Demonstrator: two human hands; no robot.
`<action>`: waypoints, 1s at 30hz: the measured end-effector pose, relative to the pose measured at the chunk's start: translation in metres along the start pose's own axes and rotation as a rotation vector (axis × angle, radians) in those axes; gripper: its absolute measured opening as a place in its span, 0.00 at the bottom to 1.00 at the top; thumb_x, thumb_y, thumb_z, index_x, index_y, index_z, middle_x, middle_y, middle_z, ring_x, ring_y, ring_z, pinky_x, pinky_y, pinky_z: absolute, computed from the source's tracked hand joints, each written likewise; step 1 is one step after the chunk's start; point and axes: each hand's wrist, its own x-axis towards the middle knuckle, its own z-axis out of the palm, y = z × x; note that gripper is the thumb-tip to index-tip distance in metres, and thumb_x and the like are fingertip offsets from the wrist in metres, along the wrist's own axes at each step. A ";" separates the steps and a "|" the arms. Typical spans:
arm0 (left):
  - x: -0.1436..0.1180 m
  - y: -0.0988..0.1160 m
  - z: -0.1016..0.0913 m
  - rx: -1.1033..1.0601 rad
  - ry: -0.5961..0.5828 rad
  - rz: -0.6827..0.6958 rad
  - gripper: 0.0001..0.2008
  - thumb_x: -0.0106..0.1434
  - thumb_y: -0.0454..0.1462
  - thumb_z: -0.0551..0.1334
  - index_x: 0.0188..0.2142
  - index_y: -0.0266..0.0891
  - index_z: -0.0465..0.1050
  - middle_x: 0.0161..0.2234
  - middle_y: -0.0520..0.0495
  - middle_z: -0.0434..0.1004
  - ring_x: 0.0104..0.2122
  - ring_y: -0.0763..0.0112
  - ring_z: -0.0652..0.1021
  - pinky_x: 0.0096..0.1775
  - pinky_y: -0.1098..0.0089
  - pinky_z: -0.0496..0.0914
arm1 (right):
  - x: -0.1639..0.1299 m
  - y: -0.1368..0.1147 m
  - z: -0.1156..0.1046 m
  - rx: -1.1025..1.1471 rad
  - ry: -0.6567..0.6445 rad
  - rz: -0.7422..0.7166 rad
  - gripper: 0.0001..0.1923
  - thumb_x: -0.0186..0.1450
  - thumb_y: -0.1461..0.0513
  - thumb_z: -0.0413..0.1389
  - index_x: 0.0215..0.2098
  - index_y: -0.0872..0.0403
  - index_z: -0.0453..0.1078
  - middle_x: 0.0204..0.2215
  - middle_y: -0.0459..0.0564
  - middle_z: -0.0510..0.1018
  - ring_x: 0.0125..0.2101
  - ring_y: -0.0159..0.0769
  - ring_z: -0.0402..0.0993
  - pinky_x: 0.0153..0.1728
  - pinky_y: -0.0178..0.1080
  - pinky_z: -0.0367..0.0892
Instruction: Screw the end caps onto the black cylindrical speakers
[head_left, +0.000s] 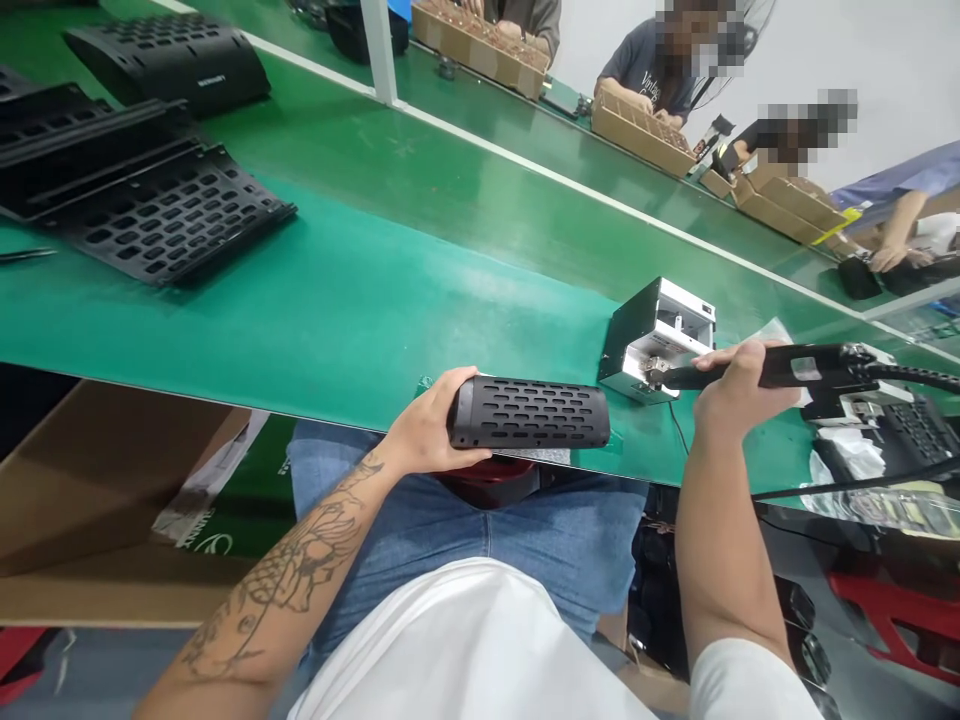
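My left hand (pixel 431 428) is closed around the left end of a black perforated housing (pixel 536 412), which lies at the front edge of the green bench. Rows of oblong slots cover its upper face. In my right hand (pixel 736 392) is a black electric screwdriver (pixel 799 367) with a cable at its rear end. The screwdriver's tip points left and meets the metal front of a small box-shaped screw feeder (pixel 658 340). Whether a screw is on the tip is too small to tell.
Black slotted panels (pixel 161 205) and another black housing (pixel 169 60) lie at the upper left. A second feeder (pixel 851 405) and crumpled white tissue (pixel 855 452) are at the right. A cardboard box (pixel 97 480) stands below the bench. Several people work across the bench beside cardboard trays (pixel 641 135).
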 end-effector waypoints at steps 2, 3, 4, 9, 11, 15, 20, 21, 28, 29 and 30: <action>0.000 0.000 0.000 0.004 -0.003 -0.006 0.56 0.57 0.50 0.77 0.75 0.44 0.48 0.68 0.31 0.68 0.66 0.42 0.76 0.65 0.46 0.75 | -0.001 -0.002 -0.001 0.010 0.010 0.022 0.07 0.71 0.62 0.65 0.35 0.50 0.74 0.21 0.43 0.78 0.20 0.35 0.74 0.25 0.38 0.75; 0.000 0.000 0.000 0.005 -0.004 -0.011 0.56 0.57 0.50 0.77 0.75 0.44 0.48 0.68 0.31 0.68 0.65 0.42 0.76 0.65 0.46 0.75 | -0.002 -0.006 0.000 0.005 0.014 0.066 0.07 0.71 0.63 0.66 0.35 0.50 0.75 0.22 0.43 0.78 0.21 0.36 0.75 0.26 0.39 0.75; 0.000 0.000 0.000 0.004 -0.004 -0.016 0.56 0.57 0.50 0.77 0.75 0.44 0.48 0.68 0.31 0.68 0.65 0.42 0.76 0.65 0.46 0.75 | -0.002 -0.012 0.002 -0.003 0.019 0.118 0.07 0.70 0.63 0.66 0.34 0.50 0.75 0.22 0.43 0.78 0.21 0.36 0.75 0.26 0.41 0.76; 0.000 0.001 0.002 -0.019 -0.008 -0.013 0.57 0.57 0.51 0.78 0.75 0.43 0.48 0.68 0.32 0.68 0.66 0.42 0.75 0.67 0.46 0.74 | -0.007 -0.069 0.016 0.067 0.015 0.279 0.04 0.64 0.62 0.68 0.33 0.49 0.77 0.20 0.42 0.74 0.18 0.37 0.70 0.22 0.43 0.73; 0.000 0.002 0.002 -0.028 -0.010 -0.017 0.58 0.55 0.50 0.78 0.76 0.44 0.48 0.69 0.32 0.67 0.67 0.42 0.75 0.67 0.45 0.73 | -0.014 -0.098 0.025 0.165 -0.068 0.318 0.03 0.63 0.61 0.68 0.35 0.48 0.79 0.20 0.42 0.74 0.18 0.37 0.69 0.20 0.43 0.71; 0.000 0.001 0.003 -0.040 -0.003 -0.018 0.59 0.55 0.50 0.79 0.76 0.44 0.48 0.69 0.32 0.66 0.68 0.42 0.74 0.68 0.45 0.73 | -0.035 -0.142 0.051 0.366 -0.350 0.331 0.10 0.64 0.52 0.72 0.38 0.45 0.80 0.20 0.41 0.75 0.15 0.37 0.70 0.20 0.46 0.74; 0.000 0.000 0.005 -0.050 0.030 0.028 0.58 0.56 0.53 0.78 0.75 0.43 0.49 0.69 0.31 0.66 0.68 0.42 0.73 0.68 0.46 0.72 | -0.066 -0.154 0.099 0.537 -0.549 0.345 0.10 0.67 0.52 0.70 0.39 0.46 0.77 0.21 0.41 0.76 0.15 0.35 0.71 0.20 0.45 0.76; 0.000 0.000 0.006 -0.059 0.033 0.027 0.58 0.56 0.53 0.78 0.75 0.43 0.49 0.69 0.31 0.67 0.68 0.42 0.74 0.68 0.46 0.72 | -0.071 -0.153 0.108 0.564 -0.581 0.349 0.10 0.67 0.53 0.70 0.40 0.46 0.76 0.21 0.41 0.76 0.15 0.35 0.71 0.20 0.44 0.76; 0.001 0.003 0.007 -0.109 0.032 0.005 0.58 0.55 0.51 0.79 0.75 0.44 0.49 0.69 0.32 0.67 0.67 0.42 0.75 0.66 0.46 0.74 | -0.091 -0.143 0.143 0.564 -0.681 0.339 0.12 0.67 0.51 0.70 0.39 0.44 0.73 0.19 0.39 0.75 0.13 0.35 0.70 0.19 0.44 0.76; 0.001 0.003 0.008 -0.109 0.037 0.007 0.58 0.55 0.52 0.79 0.75 0.44 0.49 0.69 0.32 0.67 0.67 0.42 0.75 0.66 0.46 0.74 | -0.092 -0.142 0.146 0.557 -0.683 0.337 0.12 0.67 0.51 0.70 0.39 0.44 0.73 0.19 0.39 0.76 0.14 0.35 0.70 0.20 0.44 0.77; 0.001 0.002 0.008 -0.109 0.041 0.011 0.58 0.55 0.52 0.79 0.75 0.44 0.49 0.69 0.32 0.68 0.67 0.42 0.75 0.66 0.46 0.74 | -0.093 -0.142 0.148 0.551 -0.678 0.335 0.12 0.67 0.52 0.70 0.39 0.45 0.73 0.19 0.39 0.76 0.14 0.35 0.71 0.20 0.44 0.77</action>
